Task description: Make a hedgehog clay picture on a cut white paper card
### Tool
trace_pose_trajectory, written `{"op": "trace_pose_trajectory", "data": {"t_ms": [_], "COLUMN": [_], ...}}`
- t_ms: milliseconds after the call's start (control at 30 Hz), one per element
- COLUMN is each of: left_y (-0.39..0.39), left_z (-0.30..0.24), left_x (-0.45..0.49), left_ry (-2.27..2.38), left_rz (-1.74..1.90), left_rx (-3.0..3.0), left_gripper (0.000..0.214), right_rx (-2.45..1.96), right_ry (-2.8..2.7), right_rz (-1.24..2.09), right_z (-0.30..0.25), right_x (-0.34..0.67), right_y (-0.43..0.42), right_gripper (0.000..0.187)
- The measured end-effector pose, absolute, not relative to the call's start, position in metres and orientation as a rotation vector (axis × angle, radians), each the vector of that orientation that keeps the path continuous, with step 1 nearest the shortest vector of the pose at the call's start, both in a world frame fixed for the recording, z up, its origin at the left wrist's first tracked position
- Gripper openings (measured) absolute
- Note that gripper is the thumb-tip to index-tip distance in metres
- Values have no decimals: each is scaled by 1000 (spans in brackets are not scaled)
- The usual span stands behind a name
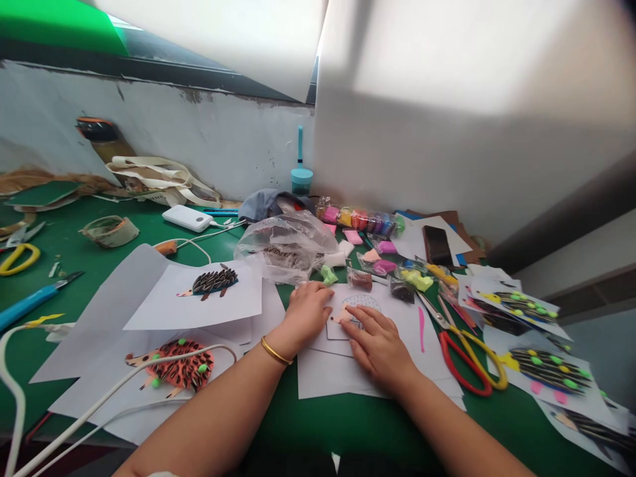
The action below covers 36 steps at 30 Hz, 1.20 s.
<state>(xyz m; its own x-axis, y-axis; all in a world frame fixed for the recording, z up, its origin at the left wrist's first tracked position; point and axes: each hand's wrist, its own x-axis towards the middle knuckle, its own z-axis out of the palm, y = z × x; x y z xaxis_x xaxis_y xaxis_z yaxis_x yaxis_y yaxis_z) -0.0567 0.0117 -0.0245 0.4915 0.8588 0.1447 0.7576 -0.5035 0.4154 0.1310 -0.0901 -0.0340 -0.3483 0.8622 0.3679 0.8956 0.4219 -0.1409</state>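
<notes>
My left hand (309, 309), with a gold bangle on the wrist, rests with curled fingers on a white sheet (338, 368) on the green table. My right hand (378, 344) lies beside it, fingers pressing down on a small pale clay piece (344, 314) stuck on a drawn hedgehog outline (362, 303). Both hands touch the same small paper card. Nothing is lifted off the table.
Finished hedgehog pictures lie left (214, 281), lower left (179, 366) and right (546, 368). Red and yellow scissors (470, 361) sit right of my hands. A plastic bag (285, 246), coloured clay packs (360, 220), a power bank (187, 218), a phone (438, 244) and white cables (74, 411) surround them.
</notes>
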Motion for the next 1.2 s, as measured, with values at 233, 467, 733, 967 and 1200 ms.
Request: {"op": "trace_pose_trajectory", "data": {"t_ms": [233,467,733,967,1200], "left_y": [12,13,12,12,12], "left_z": [-25,-27,-27,-26,-25], "left_x": [-56,-57,-56,-57,-57], "left_ry": [1375,1368,1369,1373,1370], "left_rz": [490,490,500,488,488], "left_rx": [2438,2444,2455,2447,2447], "left_gripper": [34,34,34,34,34], "right_rx": [-1547,-1564,-1544,-1526,-1537], "right_ry": [-2268,-2283,-2333,-2270,-2308], "right_rz": [-80,-93,-161,-83,-68], "right_z": [-36,-35,-36,-34,-35], "right_x": [131,130,126,130,128], "right_y": [-88,-88,-90,-90,-88], "right_gripper": [40,40,39,35,38]}}
